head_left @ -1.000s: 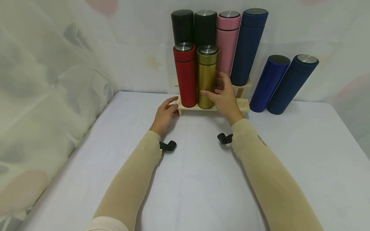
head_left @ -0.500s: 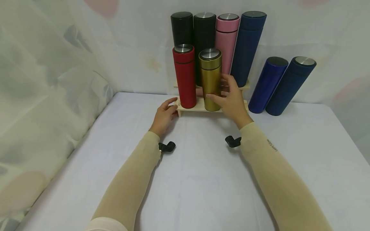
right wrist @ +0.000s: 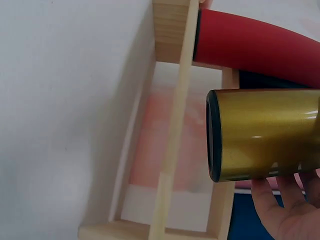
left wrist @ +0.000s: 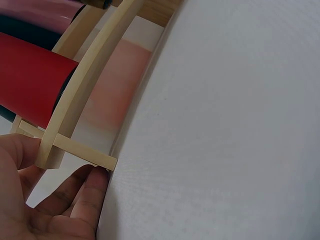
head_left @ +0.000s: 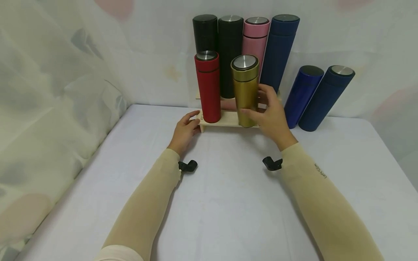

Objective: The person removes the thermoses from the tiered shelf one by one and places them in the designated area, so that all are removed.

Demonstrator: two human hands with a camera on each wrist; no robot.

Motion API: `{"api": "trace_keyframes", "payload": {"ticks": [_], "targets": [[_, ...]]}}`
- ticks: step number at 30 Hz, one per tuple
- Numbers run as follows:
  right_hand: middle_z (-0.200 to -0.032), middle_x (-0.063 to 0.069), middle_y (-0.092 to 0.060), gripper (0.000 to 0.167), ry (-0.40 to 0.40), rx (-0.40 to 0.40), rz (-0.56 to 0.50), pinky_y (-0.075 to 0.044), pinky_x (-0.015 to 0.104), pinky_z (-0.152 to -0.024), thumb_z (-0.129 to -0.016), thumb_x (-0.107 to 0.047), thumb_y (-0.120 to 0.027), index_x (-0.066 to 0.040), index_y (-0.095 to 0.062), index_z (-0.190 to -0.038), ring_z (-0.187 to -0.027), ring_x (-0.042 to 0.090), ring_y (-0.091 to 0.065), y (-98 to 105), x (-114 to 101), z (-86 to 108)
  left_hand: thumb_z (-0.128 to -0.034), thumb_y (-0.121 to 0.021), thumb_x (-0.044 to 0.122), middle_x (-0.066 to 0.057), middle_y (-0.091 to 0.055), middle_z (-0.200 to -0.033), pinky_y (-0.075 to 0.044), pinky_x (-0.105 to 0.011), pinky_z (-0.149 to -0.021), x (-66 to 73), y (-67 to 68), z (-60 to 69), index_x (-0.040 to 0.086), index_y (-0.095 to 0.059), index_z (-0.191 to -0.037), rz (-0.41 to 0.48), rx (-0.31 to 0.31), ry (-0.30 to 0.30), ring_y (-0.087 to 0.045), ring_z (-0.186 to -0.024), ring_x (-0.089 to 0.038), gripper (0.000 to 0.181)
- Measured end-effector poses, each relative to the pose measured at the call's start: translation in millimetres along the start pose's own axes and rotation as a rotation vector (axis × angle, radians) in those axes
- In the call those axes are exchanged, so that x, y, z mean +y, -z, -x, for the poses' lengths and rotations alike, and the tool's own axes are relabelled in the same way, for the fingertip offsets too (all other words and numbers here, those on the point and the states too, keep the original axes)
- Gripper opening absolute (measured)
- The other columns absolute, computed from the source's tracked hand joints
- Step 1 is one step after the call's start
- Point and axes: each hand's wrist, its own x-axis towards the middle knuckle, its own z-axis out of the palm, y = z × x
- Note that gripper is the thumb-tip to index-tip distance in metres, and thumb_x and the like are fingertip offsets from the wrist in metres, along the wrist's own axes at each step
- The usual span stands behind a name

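Note:
My right hand [head_left: 272,114] grips a gold thermos bottle [head_left: 246,98] with a steel-topped lid. Its black-rimmed base shows in the right wrist view, raised off the front step of a wooden rack [head_left: 225,121]. My left hand [head_left: 185,132] holds the left end of that rack. In the left wrist view, the thumb lies on the step's end and the fingertips [left wrist: 97,177] are against its leg. A red thermos [head_left: 209,88] stands on the front step, close to my left hand. Behind the gold bottle, a pink thermos [head_left: 255,40] is partly hidden.
Two black thermoses, one of them a black bottle [head_left: 230,58], and a dark blue thermos [head_left: 281,50] stand on the rack's upper step with the pink one. On the white table [head_left: 222,203], a shiny blue thermos [head_left: 302,98] and another navy thermos [head_left: 326,99] stand right of the rack.
The gold thermos has moved right, away from the red one, and come up off the step in my right hand. My left hand stays at the rack's end.

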Motion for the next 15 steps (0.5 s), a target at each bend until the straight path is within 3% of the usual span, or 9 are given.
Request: {"api": "trace_keyframes", "payload": {"ticks": [15], "targets": [[-0.152, 0.007, -0.052, 0.08, 0.013, 0.127, 0.05, -0.053, 0.049, -0.11, -0.095, -0.012, -0.089, -0.018, -0.045, -0.161, -0.132, 0.029, -0.057, 41, 4, 13.6, -0.1136, -0.057, 0.012, -0.023, -0.061, -0.142, -0.056, -0.042, -0.107, 0.7, -5.4, 0.4, 0.01, -0.057, -0.159, 0.011, -0.002, -0.008, -0.065, -0.126, -0.034, 0.045]]}}
